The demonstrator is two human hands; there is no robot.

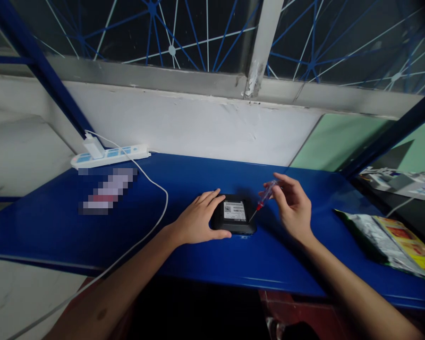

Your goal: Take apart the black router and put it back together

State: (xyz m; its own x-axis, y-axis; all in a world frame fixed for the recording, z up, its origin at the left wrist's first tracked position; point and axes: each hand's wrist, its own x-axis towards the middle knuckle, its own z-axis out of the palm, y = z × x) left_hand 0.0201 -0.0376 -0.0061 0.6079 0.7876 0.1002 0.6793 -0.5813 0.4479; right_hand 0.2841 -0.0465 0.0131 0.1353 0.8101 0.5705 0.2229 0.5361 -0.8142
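Note:
A flat black electronic device (217,223) with a white printed label lies on the blue table. My left hand (196,219) grips its left side, thumb along the near edge and fingers at the far edge. In my right hand (293,208) is a screwdriver (267,192) with a clear handle and a red collar, pinched between thumb and fingers. The screwdriver is tilted, and its thin shaft reaches down to the device's right side near the label's lower corner. Whether the tip sits in a screw is too small to tell.
A white power strip (123,152) with a plugged-in charger stands at the back left. Its white cable (166,198) loops across the table toward me. Left of centre lies a pixelated item (108,191). A silver-and-yellow packet (393,241) lies at the right, near a blue frame post (382,134).

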